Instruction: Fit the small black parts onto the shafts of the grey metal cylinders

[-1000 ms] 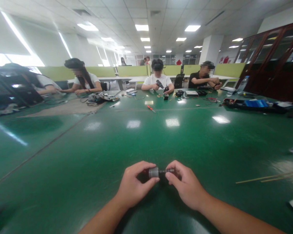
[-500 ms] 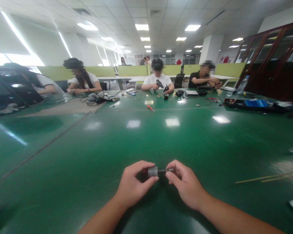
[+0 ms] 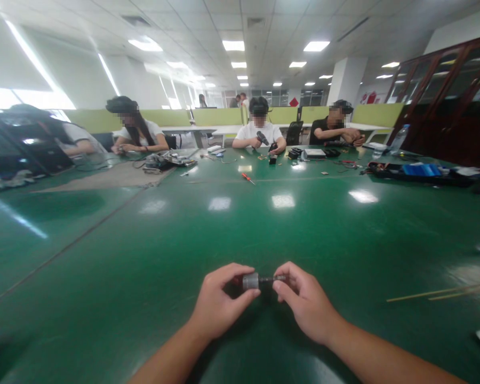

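Observation:
Low over the green table (image 3: 208, 234), my two hands hold one small tool between them. It has a grey cylinder (image 3: 250, 281) on the left and a thin dark shaft (image 3: 267, 279) running out to the right. My left hand (image 3: 218, 298) grips the cylinder between thumb and fingers, and a bit of red shows inside that grip. The far end of the shaft is pinched by the thumb and fingers of my right hand (image 3: 304, 298). My left fingers hide the tool's left end, so its exact kind is unclear.
A red screwdriver (image 3: 247, 178) lies farther up the table. Thin yellowish rods (image 3: 436, 293) are at the right. A black tray with blue pieces (image 3: 420, 169) stands at the back right. Several people sit opposite, one holding a power drill (image 3: 262, 138). A dark case (image 3: 28, 141) stands far left.
My hands keep the same hold on the tool, with hardly any movement. The view has shifted very slightly. The person at the back right has moved their hands a little.

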Available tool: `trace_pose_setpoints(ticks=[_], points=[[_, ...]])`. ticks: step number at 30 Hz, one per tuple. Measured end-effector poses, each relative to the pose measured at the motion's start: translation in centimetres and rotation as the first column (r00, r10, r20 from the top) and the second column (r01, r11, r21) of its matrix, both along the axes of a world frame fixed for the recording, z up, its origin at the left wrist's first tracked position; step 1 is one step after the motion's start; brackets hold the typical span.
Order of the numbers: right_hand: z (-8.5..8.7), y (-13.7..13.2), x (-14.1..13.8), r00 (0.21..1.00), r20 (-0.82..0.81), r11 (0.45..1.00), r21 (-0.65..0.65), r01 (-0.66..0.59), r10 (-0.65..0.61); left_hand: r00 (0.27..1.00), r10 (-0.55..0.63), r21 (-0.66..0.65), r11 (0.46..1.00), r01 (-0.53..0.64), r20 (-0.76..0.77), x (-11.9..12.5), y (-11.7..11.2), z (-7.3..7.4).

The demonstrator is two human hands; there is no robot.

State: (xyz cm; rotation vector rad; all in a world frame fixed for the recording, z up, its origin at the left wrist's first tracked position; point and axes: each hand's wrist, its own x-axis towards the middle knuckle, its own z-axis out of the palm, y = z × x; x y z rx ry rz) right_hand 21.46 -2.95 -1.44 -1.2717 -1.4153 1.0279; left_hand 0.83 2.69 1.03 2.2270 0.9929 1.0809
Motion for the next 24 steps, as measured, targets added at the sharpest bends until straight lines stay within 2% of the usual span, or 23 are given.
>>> trace_pose_setpoints(ticks=[24], points=[[0.32, 0.24, 0.14, 1.0, -0.028, 1.0, -0.006, 0.001, -0.001, 0.999, 0.034, -0.048, 0.998, -0.032, 0.023, -0.29, 0.32, -0.33]])
